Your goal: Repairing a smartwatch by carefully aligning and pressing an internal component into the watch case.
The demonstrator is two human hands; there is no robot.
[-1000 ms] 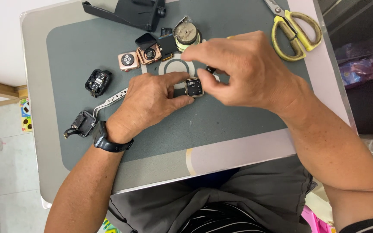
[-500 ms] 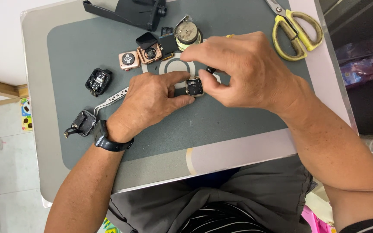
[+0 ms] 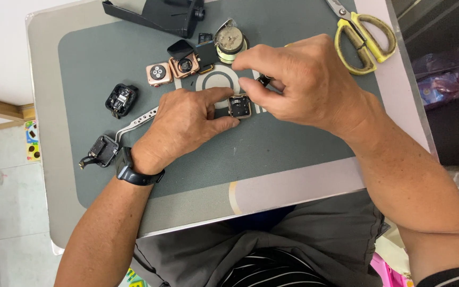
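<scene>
My left hand [image 3: 184, 123] rests on the grey mat [image 3: 272, 154] and pinches a small opened square watch case [image 3: 239, 106] between thumb and forefinger. Metal tweezers [image 3: 136, 120] stick out from under that hand. My right hand [image 3: 299, 82] hovers over the case from the right, its fingertips closed on a thin dark tool [image 3: 264, 80] that points down at the case. A black watch sits on my left wrist [image 3: 131, 170].
Two rose-gold watch bodies [image 3: 172, 69], a black watch module [image 3: 120, 98], another black part [image 3: 101, 151], a round metal part [image 3: 229, 38], a black holder [image 3: 160, 13] and yellow scissors [image 3: 362, 37] lie on the mat. The table edge [image 3: 240, 210] runs near my lap.
My right hand's fingers have shifted slightly over the watch case. My left hand keeps the same hold.
</scene>
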